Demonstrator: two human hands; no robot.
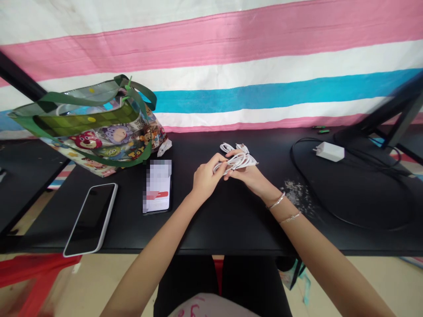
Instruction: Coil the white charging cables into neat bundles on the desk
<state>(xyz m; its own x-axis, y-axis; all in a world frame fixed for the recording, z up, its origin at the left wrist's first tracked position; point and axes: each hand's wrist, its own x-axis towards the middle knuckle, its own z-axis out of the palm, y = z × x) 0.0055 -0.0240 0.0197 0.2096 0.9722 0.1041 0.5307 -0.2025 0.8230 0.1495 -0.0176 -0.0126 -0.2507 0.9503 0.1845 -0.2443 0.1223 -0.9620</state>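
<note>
You are at an indoor desk station, in a home or a small workroom; the view does not settle which. Confirm by these signs: a black desk (231, 229) stands before a striped cloth (211, 48) of pink, white and blue, hung like a backdrop. On the desk, note personal items: a phone (90, 219), a second phone (157, 186), a charger (328, 151), a cable bundle (236, 157) and a printed tote bag (89, 127). Below, you see a beige floor (99, 281)

Cable (236, 160): white. Charger (328, 152): white. Bench (231, 229): black. Tote bag (99, 141): green trim, multicoloured cartoon print. Backdrop cloth (264, 39): pink, white, blue horizontal stripes.
</note>
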